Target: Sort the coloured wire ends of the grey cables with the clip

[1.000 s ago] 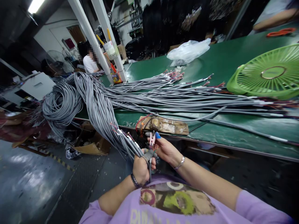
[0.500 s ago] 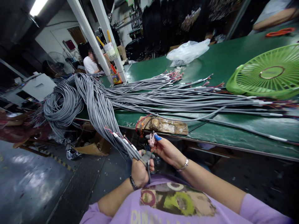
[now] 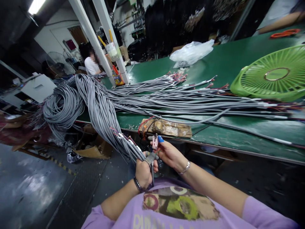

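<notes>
My left hand (image 3: 144, 170) is closed around a bundle of grey cables (image 3: 132, 150), whose white-banded ends with thin coloured wires point up and left. Dark coverings sit on some of its fingers. Close by on the right, my right hand (image 3: 168, 152) pinches a small pale pink clip (image 3: 155, 142) between thumb and fingers; a blue covering wraps one fingertip. Fine coloured wires (image 3: 156, 151) stick out between the two hands. Whether the clip grips any of them I cannot tell.
Long grey cables (image 3: 181, 101) lie across the green table (image 3: 250, 133), with a coil (image 3: 63, 103) at its left end. A worn wooden block (image 3: 171, 128) sits at the front edge. Farther back are a green fan (image 3: 274, 73), a plastic bag (image 3: 192, 54), orange scissors (image 3: 285, 33) and two other people.
The cable ends in my left hand have shifted slightly right and down. My right hand keeps its pinch on the clip, which has turned a little more upright.
</notes>
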A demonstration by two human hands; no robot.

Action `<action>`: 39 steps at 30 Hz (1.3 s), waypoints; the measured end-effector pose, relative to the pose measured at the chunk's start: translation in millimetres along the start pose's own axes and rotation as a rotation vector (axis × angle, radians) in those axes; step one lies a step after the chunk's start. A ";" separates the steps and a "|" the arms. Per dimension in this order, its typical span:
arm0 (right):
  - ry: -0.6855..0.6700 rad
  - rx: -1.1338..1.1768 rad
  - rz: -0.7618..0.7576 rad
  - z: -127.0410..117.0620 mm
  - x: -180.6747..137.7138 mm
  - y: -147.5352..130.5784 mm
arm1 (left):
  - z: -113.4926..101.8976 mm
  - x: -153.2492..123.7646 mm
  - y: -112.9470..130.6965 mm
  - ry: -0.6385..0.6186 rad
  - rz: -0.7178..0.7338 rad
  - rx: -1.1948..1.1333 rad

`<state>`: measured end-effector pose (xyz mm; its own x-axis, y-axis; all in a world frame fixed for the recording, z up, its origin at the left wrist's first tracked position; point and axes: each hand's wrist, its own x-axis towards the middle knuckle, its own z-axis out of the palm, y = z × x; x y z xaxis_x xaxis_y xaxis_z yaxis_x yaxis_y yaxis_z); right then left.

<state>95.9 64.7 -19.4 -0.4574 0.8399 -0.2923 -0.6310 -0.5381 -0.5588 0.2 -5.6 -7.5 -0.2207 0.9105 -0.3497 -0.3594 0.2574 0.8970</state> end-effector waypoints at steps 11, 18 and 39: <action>-0.182 -0.414 0.021 -9.5 -37.7 -0.4 | -15.0 -10.9 -13.6 0.013 0.111 0.049; -0.292 -0.638 -0.038 -2.7 -46.8 -9.3 | -22.1 -10.1 -8.1 -0.192 0.047 0.278; -0.301 -0.678 0.003 3.3 -46.7 -9.5 | -19.3 -9.6 -10.7 -0.115 0.061 0.247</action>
<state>121.1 30.3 2.1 -0.6715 0.7306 -0.1236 -0.1487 -0.2963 -0.9434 -11.4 -23.3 -19.0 -0.1260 0.9538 -0.2726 -0.1133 0.2591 0.9592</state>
